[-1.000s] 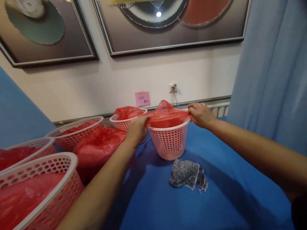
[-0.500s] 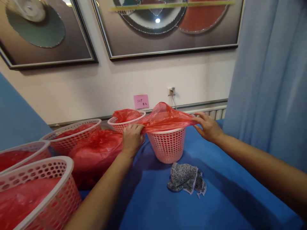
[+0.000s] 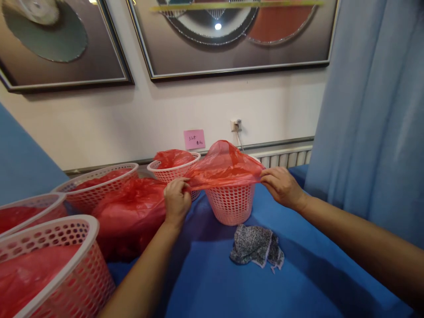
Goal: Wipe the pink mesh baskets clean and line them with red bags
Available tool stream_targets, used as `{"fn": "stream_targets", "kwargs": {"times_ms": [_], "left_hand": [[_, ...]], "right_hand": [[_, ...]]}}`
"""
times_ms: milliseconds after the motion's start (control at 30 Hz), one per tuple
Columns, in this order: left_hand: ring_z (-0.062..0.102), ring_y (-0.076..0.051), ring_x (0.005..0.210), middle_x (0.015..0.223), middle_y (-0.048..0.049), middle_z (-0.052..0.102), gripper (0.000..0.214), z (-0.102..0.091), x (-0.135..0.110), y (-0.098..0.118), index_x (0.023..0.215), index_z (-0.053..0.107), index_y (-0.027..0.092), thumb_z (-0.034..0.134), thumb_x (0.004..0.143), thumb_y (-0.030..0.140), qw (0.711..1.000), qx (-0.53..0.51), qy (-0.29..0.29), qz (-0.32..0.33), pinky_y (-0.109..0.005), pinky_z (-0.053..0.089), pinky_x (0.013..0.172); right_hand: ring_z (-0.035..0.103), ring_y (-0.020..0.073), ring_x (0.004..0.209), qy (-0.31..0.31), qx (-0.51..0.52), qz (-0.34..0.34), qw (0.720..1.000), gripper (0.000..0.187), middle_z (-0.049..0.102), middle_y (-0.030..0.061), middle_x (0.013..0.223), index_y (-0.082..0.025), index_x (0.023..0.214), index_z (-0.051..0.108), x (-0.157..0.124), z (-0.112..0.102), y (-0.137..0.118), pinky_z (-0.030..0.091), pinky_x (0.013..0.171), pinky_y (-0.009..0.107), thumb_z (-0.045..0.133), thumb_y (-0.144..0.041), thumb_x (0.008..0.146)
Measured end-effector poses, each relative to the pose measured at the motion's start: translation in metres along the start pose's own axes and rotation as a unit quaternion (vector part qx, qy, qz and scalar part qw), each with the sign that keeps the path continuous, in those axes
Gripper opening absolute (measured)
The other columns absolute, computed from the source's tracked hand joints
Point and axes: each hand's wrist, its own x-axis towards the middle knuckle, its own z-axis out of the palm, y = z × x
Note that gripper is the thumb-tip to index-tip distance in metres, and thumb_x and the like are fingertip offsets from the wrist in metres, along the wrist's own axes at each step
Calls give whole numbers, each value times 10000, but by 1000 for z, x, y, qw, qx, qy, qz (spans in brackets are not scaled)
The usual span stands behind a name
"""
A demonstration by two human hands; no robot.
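A thin red plastic bag (image 3: 225,165) is stretched across the top of a pink perforated basket (image 3: 231,204), covering most of its rim. My left hand (image 3: 178,198) pinches the bag's edge on the left side, out past the rim. On the right, my right hand (image 3: 281,186) grips the opposite edge between thumb and fingers. Both edges are pulled taut, and the bag's middle puffs up at the back. A crumpled grey speckled cloth (image 3: 256,246) lies in front of the basket, touched by neither hand.
Blue fabric (image 3: 212,282) covers the surface. Several more baskets with red bags stand left, the nearest basket (image 3: 89,260) at front. A full red bag (image 3: 132,216) sits among them. Behind are a wall socket (image 3: 236,125), a pink note (image 3: 194,139) and a radiator (image 3: 286,159); a blue curtain (image 3: 361,132) hangs right.
Both hands have drawn the bag's front edge lower and toward me, over the front rim. My left hand shifted slightly left and down, my right hand slightly down.
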Motion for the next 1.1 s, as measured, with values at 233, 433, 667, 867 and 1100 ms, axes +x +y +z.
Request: {"fn": "stream_targets", "kwargs": {"times_ms": [233, 433, 667, 867, 1100], "left_hand": [[537, -375, 1354, 1308, -83, 727, 230, 5, -5, -5, 768, 720, 220, 559, 768, 55, 989, 65, -122, 53, -614, 430, 1084], [524, -328, 1385, 1352, -82, 693, 348, 4, -16, 3, 1002, 709, 238, 534, 751, 72, 999, -42, 1, 4, -592, 403, 1147], [461, -325, 1432, 1358, -80, 693, 301, -1, 13, 33, 1150, 681, 238, 554, 878, 212, 992, -56, -70, 83, -581, 302, 1195], [517, -357, 1355, 1282, -123, 723, 345, 6, 27, 23, 1197, 694, 200, 635, 908, 379, 981, -40, -165, 95, -593, 324, 1163], [606, -304, 1255, 1263, -113, 726, 328, 11, 14, 36, 1202, 686, 193, 638, 923, 358, 973, -150, -141, 105, -519, 428, 1125]], "right_hand": [[669, 256, 961, -130, -32, -76, 988, 253, 756, 99, 1085, -230, 978, 739, -16, 5, 6, 483, 872, 447, 523, -100, 952], [657, 296, 1125, -27, 0, 11, 1000, 283, 702, 150, 1260, -213, 1238, 667, -7, 1, -19, 514, 908, 478, 532, -216, 990], [610, 288, 1211, -74, 15, 1, 997, 465, 688, 106, 1326, -258, 1419, 556, 49, 13, -69, 443, 997, 482, 488, -157, 970], [647, 253, 967, -177, -34, 89, 980, 304, 760, 75, 958, -214, 979, 730, 59, 35, -26, 389, 941, 434, 508, -40, 866], [578, 324, 1203, -75, -137, 205, 966, 405, 657, 157, 1367, -191, 1183, 705, 41, 16, 8, 318, 1026, 515, 480, -41, 882]]}}
